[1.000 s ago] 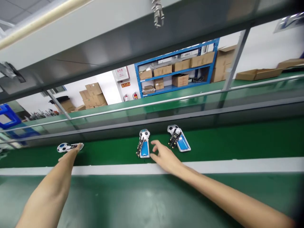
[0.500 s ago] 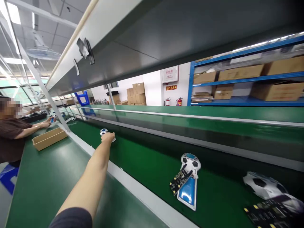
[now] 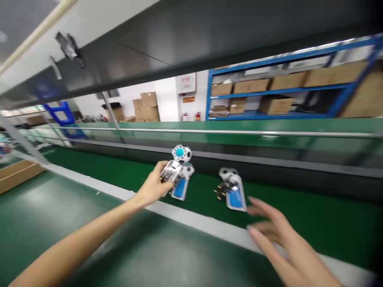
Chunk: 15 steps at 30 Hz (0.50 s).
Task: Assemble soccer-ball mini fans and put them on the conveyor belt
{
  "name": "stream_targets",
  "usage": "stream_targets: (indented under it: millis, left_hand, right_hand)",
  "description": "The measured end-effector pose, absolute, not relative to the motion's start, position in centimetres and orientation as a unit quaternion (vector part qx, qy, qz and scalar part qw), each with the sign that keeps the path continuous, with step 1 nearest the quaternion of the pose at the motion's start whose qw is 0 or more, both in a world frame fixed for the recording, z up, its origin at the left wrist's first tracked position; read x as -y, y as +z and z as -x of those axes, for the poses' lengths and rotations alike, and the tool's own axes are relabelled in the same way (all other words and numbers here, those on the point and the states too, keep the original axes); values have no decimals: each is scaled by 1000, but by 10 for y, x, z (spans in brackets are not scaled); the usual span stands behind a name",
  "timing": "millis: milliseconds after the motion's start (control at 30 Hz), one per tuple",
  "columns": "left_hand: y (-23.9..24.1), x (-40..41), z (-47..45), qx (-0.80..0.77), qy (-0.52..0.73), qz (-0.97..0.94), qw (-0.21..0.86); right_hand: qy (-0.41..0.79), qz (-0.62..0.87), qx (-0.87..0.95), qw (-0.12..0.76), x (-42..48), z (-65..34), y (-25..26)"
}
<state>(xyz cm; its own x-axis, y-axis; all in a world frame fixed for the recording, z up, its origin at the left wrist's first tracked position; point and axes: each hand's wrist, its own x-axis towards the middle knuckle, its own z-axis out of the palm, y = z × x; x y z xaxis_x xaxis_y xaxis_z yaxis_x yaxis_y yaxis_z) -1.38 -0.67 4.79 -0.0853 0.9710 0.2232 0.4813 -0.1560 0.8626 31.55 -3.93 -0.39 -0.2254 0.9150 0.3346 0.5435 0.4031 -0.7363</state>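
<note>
My left hand (image 3: 155, 182) is closed around a white soccer-ball plastic housing (image 3: 181, 153), its round head with a turquoise disc pointing up and electronic parts showing near my thumb. Just behind it, partly covered, a similar housing with a blue panel (image 3: 180, 189) lies on the green belt. Another soccer-ball housing (image 3: 235, 197), also blue-panelled, rests farther right with a black circuit board (image 3: 220, 192) against it. Close to that one's right side is my right hand (image 3: 278, 235), blurred, fingers apart and holding nothing.
A pale metal rail (image 3: 191, 217) separates the green belt (image 3: 299, 215) from the green worktable (image 3: 143, 247). Overhead hangs a grey shelf (image 3: 191, 40). A cardboard tray (image 3: 20, 175) sits at the left. Behind stand blue racks (image 3: 269, 115) with cartons.
My view has turned right. My left hand has come back from far along the belt, bringing a soccer-ball housing. My right hand has entered at the lower right.
</note>
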Motion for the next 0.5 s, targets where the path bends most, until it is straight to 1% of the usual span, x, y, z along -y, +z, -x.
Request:
stream_targets:
  millis: [67, 100, 133, 200, 300, 433, 500]
  left_hand:
    - [44, 38, -46, -525, 426, -661, 326]
    - [41, 52, -71, -500, 423, -672, 345]
    - [37, 65, -94, -482, 421, -675, 367]
    - [27, 87, -130, -469, 426, -659, 405]
    - [13, 113, -167, -485, 438, -623, 429]
    - [2, 139, -198, -498, 457, -596, 433]
    - [1, 145, -208, -489, 462, -562, 481]
  right_hand:
    - [351, 478, 697, 403, 40, -303, 29]
    - [367, 473, 675, 430, 37, -299, 42]
    - [371, 465, 675, 437, 33, -296, 51]
    - [368, 462, 684, 429, 29, -299, 59]
    - [396, 486, 659, 416, 33, -316, 51]
    - [507, 478, 599, 395, 45, -339, 34]
    - [533, 466, 596, 378, 48, -347, 29]
